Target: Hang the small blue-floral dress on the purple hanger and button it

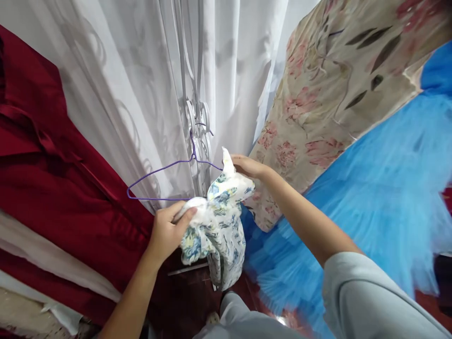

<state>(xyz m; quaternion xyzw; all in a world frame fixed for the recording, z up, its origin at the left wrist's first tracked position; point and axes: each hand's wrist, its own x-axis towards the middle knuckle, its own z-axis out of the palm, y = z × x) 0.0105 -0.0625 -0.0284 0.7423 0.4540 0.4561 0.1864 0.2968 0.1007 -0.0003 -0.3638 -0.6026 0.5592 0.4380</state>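
A white garment with a blue, green and yellow print (pixel 226 226) hangs between my two hands. My left hand (pixel 173 228) is closed on its left shoulder edge, thumb on top. At the garment's raised right shoulder is my right hand (pixel 247 165), its fingers partly hidden behind the cloth. A purple wire hanger (pixel 158 168) hangs by its hook from a white ring stand. The hanger's right arm runs behind or into the garment's right shoulder. Its left arm is bare, beside my left hand.
Red clothing (pixel 81 188) hangs at the left. On the right are a beige floral cloth (pixel 300 108) and a blue tulle skirt (pixel 353 202). White curtains (pixel 134 84) stand behind the chain of white rings (pixel 205 113). Dark reddish floor (pixel 187 296) shows below.
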